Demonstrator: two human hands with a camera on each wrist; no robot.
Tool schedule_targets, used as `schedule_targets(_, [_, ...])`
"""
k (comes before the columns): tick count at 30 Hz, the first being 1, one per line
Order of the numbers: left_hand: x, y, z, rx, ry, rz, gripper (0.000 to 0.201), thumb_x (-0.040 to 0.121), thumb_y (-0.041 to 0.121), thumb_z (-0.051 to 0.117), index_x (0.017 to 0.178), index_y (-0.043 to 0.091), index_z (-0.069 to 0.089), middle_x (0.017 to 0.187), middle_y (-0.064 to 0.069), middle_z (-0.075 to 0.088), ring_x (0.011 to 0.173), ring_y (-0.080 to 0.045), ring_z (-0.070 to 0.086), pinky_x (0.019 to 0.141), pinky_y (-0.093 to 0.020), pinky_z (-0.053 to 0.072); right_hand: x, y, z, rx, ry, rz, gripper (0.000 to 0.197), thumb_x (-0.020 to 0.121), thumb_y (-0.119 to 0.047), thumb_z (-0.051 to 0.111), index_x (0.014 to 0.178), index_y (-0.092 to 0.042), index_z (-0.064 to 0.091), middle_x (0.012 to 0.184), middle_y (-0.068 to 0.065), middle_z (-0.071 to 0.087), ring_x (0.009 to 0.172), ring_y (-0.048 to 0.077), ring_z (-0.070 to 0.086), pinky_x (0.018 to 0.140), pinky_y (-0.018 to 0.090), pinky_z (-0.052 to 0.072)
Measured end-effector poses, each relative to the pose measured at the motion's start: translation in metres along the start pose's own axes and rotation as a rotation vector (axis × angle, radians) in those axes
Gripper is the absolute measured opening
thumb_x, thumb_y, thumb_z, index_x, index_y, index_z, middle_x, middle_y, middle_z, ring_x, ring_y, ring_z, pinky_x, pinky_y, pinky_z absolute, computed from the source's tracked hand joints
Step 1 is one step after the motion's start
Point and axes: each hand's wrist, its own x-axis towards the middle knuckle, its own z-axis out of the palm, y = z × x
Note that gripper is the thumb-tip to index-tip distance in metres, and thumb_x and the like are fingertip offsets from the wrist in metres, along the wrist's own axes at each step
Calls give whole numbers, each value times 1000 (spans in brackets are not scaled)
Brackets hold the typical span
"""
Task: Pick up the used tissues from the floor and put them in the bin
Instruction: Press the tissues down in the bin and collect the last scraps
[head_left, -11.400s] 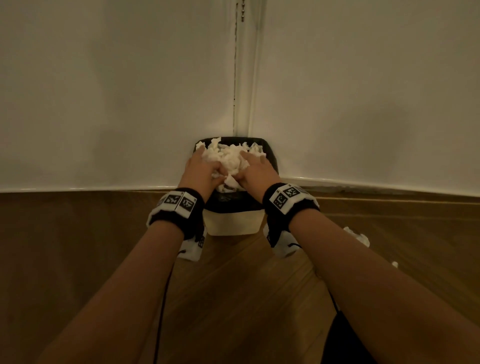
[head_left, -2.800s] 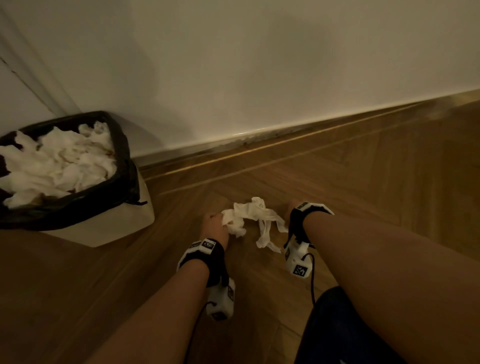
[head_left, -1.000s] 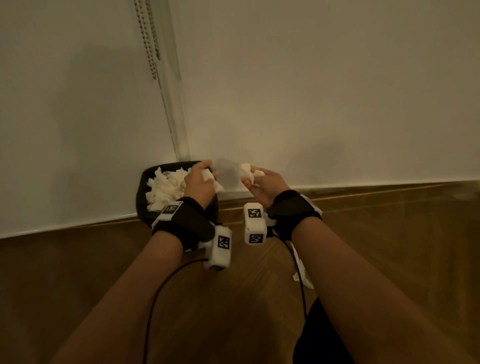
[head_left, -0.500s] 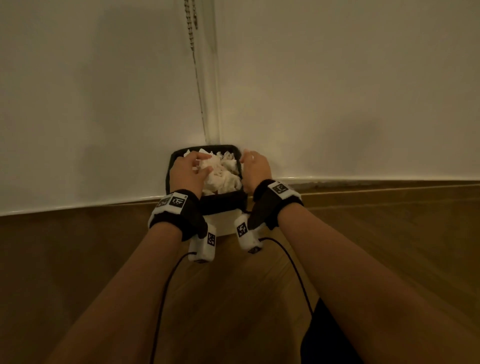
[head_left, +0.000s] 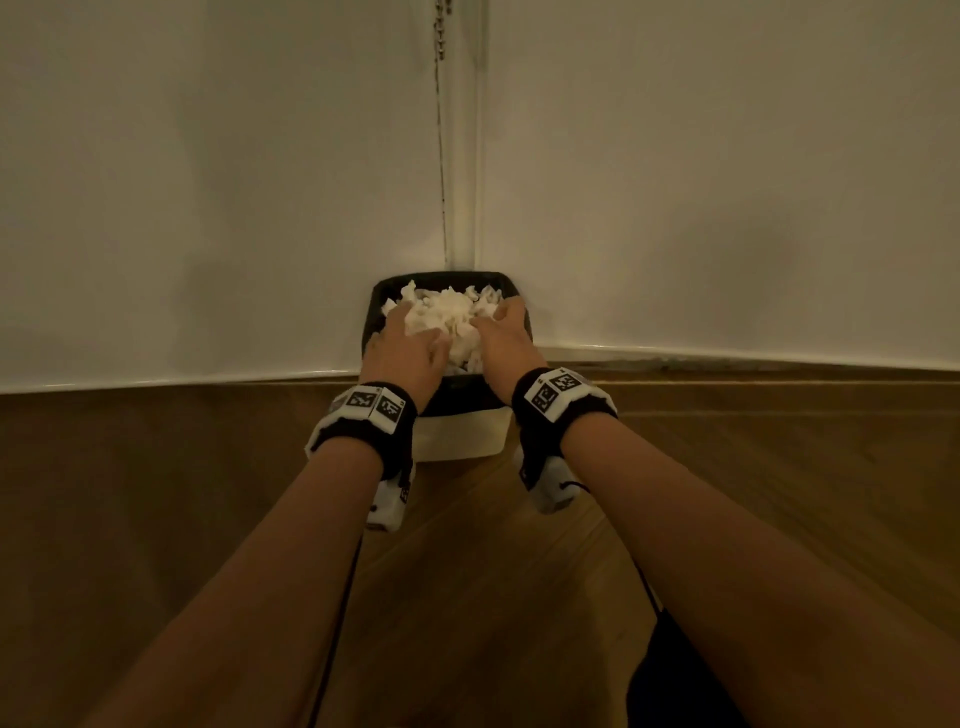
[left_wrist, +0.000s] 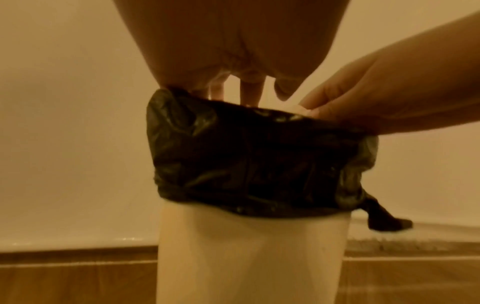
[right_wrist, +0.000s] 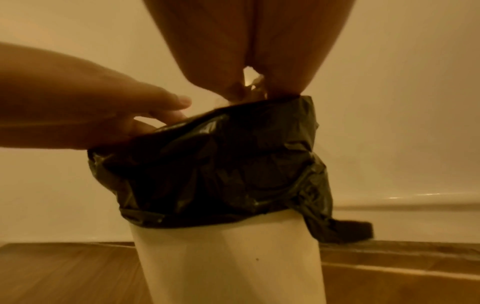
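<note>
The bin (head_left: 462, 436) is white with a black liner (head_left: 447, 278) and stands in the wall corner. A heap of crumpled white tissues (head_left: 447, 312) fills its top. My left hand (head_left: 415, 338) lies on the left of the heap with spread, straight fingers. My right hand (head_left: 501, 330) presses down on the right side. In the left wrist view the left hand's fingers (left_wrist: 250, 90) dip behind the liner (left_wrist: 254, 160), with the right hand (left_wrist: 363, 107) beside them. In the right wrist view the bin (right_wrist: 228, 257) is below the right hand's fingers (right_wrist: 233, 88), and the left hand (right_wrist: 103, 115) reaches in from the left.
White walls meet behind the bin, and a beaded cord (head_left: 440, 104) hangs in the corner. Wooden floor (head_left: 467, 597) stretches toward me. A tail of liner (right_wrist: 348, 230) sticks out at the bin's right. Dark clothing (head_left: 675, 686) shows at bottom right.
A second ago each hand held a tissue piece next to the bin. Both hands have since come over the bin, let go, and now lie flat on the heap.
</note>
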Motion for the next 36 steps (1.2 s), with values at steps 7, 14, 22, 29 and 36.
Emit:
schedule_targets(7, [-10, 3, 19, 233, -198, 52, 81, 84, 72, 11, 149, 24, 3, 158, -2, -4, 145, -21, 2, 115, -45, -6, -13, 4, -2, -348, 27, -82, 24, 94, -17, 45, 114, -12, 58, 112, 11, 59, 106, 27, 55, 88, 37, 47])
schedule_targets(14, [-11, 2, 8, 335, -325, 140, 61, 94, 50, 6, 150, 24, 5, 158, -1, -4, 145, -16, 0, 115, -52, -4, -28, 5, 5, -417, -88, -80, 47, 96, -37, 18, 103, -19, 60, 101, 3, 68, 102, 23, 60, 115, 49, 6])
schedule_targets(22, [-5, 16, 2, 452, -362, 94, 45, 97, 40, 16, 141, 33, 25, 150, -3, 25, 134, -26, 30, 106, -52, 21, -27, 12, 8, -453, -134, -113, 51, 94, -49, 23, 102, -18, 63, 105, 2, 64, 109, 22, 54, 113, 53, 0])
schedule_targets(29, [3, 14, 9, 615, -354, 187, 50, 94, 37, 36, 140, 22, 23, 132, -7, 42, 125, -24, 35, 98, -46, 34, -13, 17, 10, -411, -212, -90, 58, 90, -55, 26, 108, -16, 65, 118, 6, 58, 120, 25, 45, 111, 58, 0])
schedule_targets(36, [3, 12, 18, 471, -206, 136, 40, 95, 39, 26, 127, 19, 40, 113, -7, 58, 101, -28, 55, 97, -48, 28, 0, 21, 4, -542, -318, -151, 58, 89, -63, 35, 120, -19, 59, 123, 5, 58, 120, 25, 47, 107, 52, 21])
